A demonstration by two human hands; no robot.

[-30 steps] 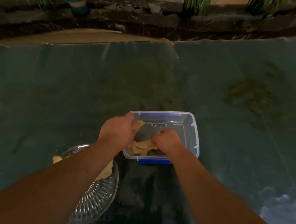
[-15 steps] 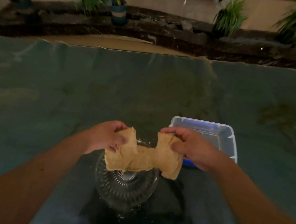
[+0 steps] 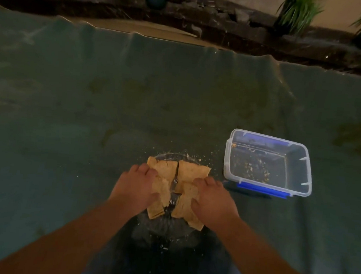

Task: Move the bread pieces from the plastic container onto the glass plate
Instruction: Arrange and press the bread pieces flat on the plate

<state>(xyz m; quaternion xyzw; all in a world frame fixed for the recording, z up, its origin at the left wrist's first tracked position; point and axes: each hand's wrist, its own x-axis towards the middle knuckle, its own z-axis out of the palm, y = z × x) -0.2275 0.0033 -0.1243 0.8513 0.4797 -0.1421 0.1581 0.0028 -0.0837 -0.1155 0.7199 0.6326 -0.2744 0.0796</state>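
Our left hand (image 3: 136, 186) lies palm down on the left pile of bread pieces (image 3: 164, 178), fingers spread and pressing flat, not pinched around anything; our right hand (image 3: 211, 198) does the same on the right pile, with the thumb tucked toward the middle gap. Neither hand is clamped on a piece, as far as we can see; both rest open on top of the flatbread.

The bread pieces cover most of the glass plate (image 3: 169, 156), whose far rim shows just beyond them and whose ribbed centre shows through the gap between the two piles. We judge that we press down this way to settle the pieces so they lie flat and do not slide off the rim, since several corners hang past the plate's edge.

The plastic container (image 3: 268, 162) sits to the right of the plate, apart from it, open, with its blue clip (image 3: 261, 189) on the near side. Only crumbs (image 3: 252, 167) remain on its floor, so we judge the transfer to be essentially done. More crumbs are scattered on the green cloth (image 3: 91, 109) around the plate's far side.

We can read no brand, label or writing anywhere; the dim light hides fine detail.
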